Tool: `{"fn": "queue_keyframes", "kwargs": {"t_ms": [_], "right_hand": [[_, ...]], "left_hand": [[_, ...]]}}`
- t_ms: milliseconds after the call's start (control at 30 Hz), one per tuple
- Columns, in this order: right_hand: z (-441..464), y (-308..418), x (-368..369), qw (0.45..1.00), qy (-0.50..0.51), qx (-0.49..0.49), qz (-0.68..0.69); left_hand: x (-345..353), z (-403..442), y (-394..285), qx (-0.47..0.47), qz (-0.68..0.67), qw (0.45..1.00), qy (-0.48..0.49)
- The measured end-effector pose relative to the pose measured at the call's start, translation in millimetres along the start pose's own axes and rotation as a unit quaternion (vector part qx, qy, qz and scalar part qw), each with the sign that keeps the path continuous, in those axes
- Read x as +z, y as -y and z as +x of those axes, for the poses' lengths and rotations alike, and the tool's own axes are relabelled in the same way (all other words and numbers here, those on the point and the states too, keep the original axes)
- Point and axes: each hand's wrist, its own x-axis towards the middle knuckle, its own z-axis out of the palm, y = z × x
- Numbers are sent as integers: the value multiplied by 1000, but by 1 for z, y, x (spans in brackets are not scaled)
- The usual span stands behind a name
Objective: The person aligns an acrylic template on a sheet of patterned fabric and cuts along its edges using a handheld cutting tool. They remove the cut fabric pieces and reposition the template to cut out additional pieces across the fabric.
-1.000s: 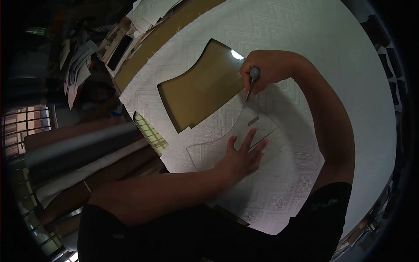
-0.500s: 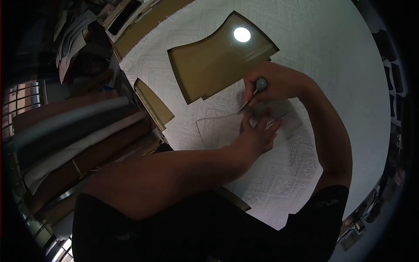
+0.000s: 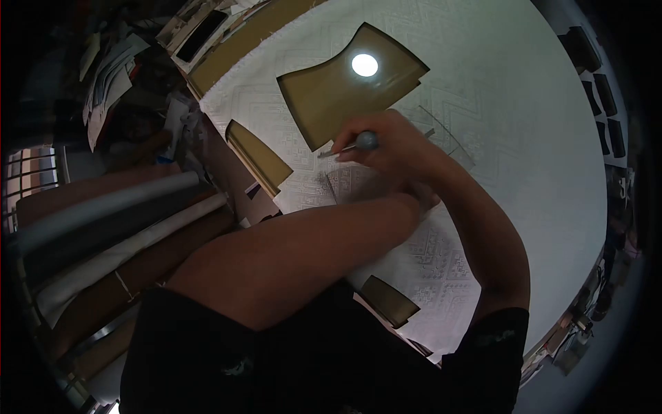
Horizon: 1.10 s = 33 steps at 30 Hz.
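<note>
My right hand (image 3: 389, 146) is closed around an awl (image 3: 367, 141) with a rounded grey knob. Its thin metal shaft points left, over embossed white sheet material (image 3: 441, 241). Partly under my right wrist is my left hand (image 3: 425, 196), blurred, its fingers mostly hidden. Thin lines show on the sheet right of my right hand and below the awl's tip. A large olive-brown template (image 3: 331, 103) with a curved edge lies just beyond my right hand, reflecting a bright round light.
A small narrow template (image 3: 258, 157) lies at the sheet's left edge, another (image 3: 391, 301) near my body. Rolls of material (image 3: 117, 228) are stacked at left. A dark phone-like slab (image 3: 201, 36) and papers (image 3: 110, 86) are at upper left. Dark flat pieces (image 3: 604, 95) line the right side.
My right hand has moved left with the awl, whose shaft now points more sideways. My left hand has gone under my right wrist. The camera view has shifted, showing more of the near template.
</note>
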Motion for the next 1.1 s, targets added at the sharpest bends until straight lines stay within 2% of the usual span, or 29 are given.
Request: {"fn": "queue_keyframes", "kwargs": {"t_ms": [67,100,167,200,267,400,467,500,567,600,633,667,700,733,767,800,833,900,933,1000,1100], "right_hand": [[-41,7,-16,967,-249,-35,40],[-63,8,-19,965,-260,-30,28],[-113,4,-13,866,-488,17,107],[-139,1,-3,857,-505,24,96],[-184,-5,29,767,-623,47,145],[-234,-4,133,639,-734,106,202],[-240,2,194,607,-755,127,214],[-236,8,218,593,-758,146,230],[-216,22,254,562,-776,161,236],[-202,30,271,556,-775,177,245],[-186,38,283,532,-791,180,243],[-169,43,290,531,-788,180,255],[-153,48,293,535,-781,182,265],[-138,55,292,525,-789,187,258],[-122,62,290,550,-772,194,254],[-109,68,289,575,-752,202,251],[-102,67,292,569,-756,210,247],[-91,58,300,674,-689,260,51],[-85,55,296,672,-689,269,44],[-75,46,278,682,-638,316,-168],[-70,35,259,670,-588,380,-248]], "left_hand": [[-22,-2,-1,-12,-81,996,24],[-32,-16,0,0,-76,997,15],[-46,-58,18,82,-1,995,-61],[-47,-62,20,104,7,992,-67],[-52,-63,26,110,41,991,-61],[-54,-67,50,185,42,977,-94],[-79,-82,61,222,77,972,-15],[-80,-86,69,244,96,965,-11],[-74,-94,89,281,-39,958,-44],[-64,-98,100,305,-22,951,-33],[-48,-101,113,301,-66,944,-116],[-34,-104,123,291,-117,928,-200],[-18,-109,131,310,-115,923,-197],[-1,-115,139,294,-157,912,-240],[8,-121,142,274,-203,897,-282],[16,-125,145,283,-208,894,-278],[20,-130,146,281,-214,888,-295],[25,-134,150,284,-229,879,-308],[26,-133,150,287,-234,874,-313],[25,-129,151,296,-248,864,-322],[23,-126,152,307,-246,862,-319]]}}
